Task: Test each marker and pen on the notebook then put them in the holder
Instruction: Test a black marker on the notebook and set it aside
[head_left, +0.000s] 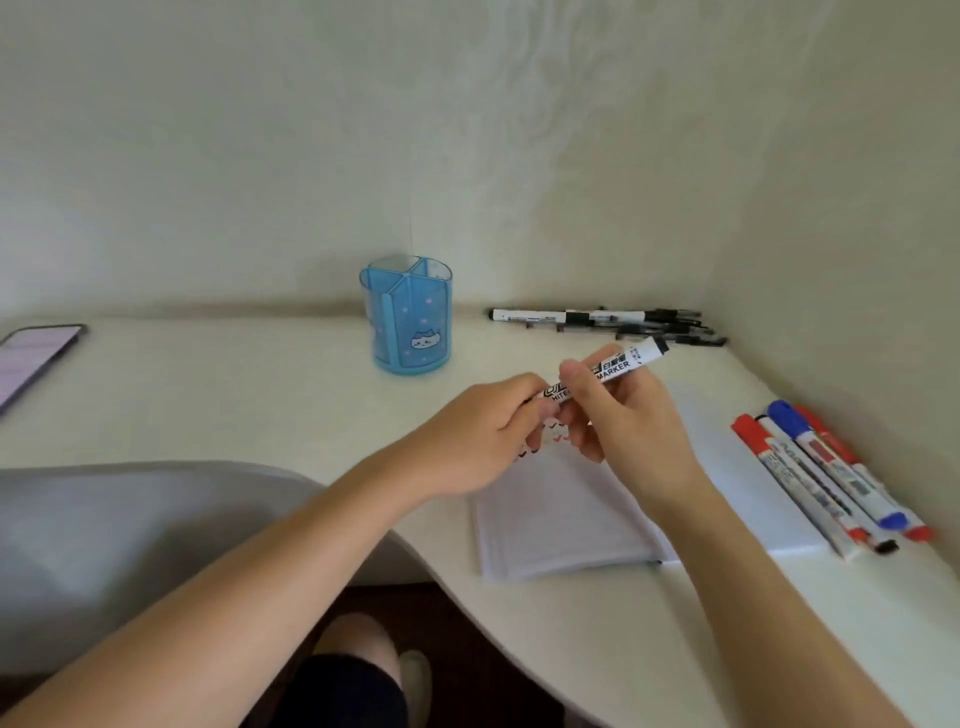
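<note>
The right hand (623, 426) is gripping the black whiteboard marker (615, 364) around mid-barrel, with the thumb on top and the fingers curled beneath. The left hand (483, 436) is pinching the end nearest its fingertips; that end is hidden, so it cannot be told whether a cap is seated there. The marker is hanging tilted above the notebook (561, 514), which is lying under both sets of fingers, and the holder (408, 317) is standing beyond the left fingertips. The marker is judged light, rigid and smooth, so gripping the barrel close to the pinched end is giving the best control against slipping.
</note>
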